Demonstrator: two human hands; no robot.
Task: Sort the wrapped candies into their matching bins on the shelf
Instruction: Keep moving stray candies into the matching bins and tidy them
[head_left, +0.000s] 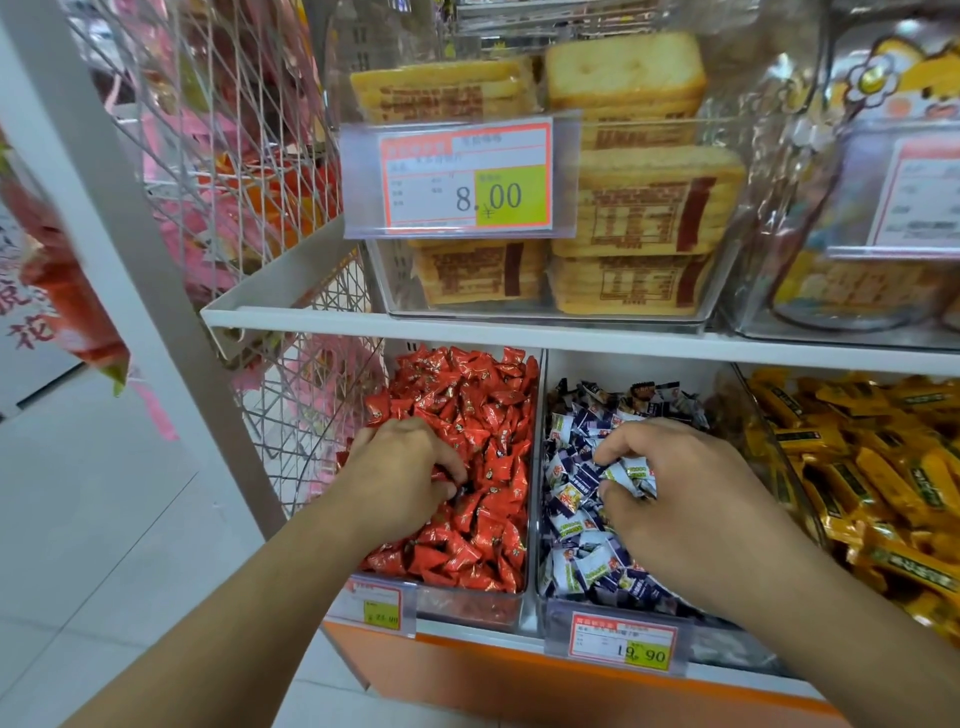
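Here, the left hand (402, 475) curls among red candies (478, 415) at 7 o'clock, its catch hidden; the right hand (675, 488) pinches blue-white candies (576, 519) at 5 o'clock — light, slick, crinkly; best gripped by the body.

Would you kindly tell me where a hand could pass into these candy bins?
Room shows above the blue-and-white candies, under the white shelf. The red candies are heaped to it. Left hand and right hand crowd both fronts.

Red candies (467, 415) left bin — blue-white candies (582, 566) beside
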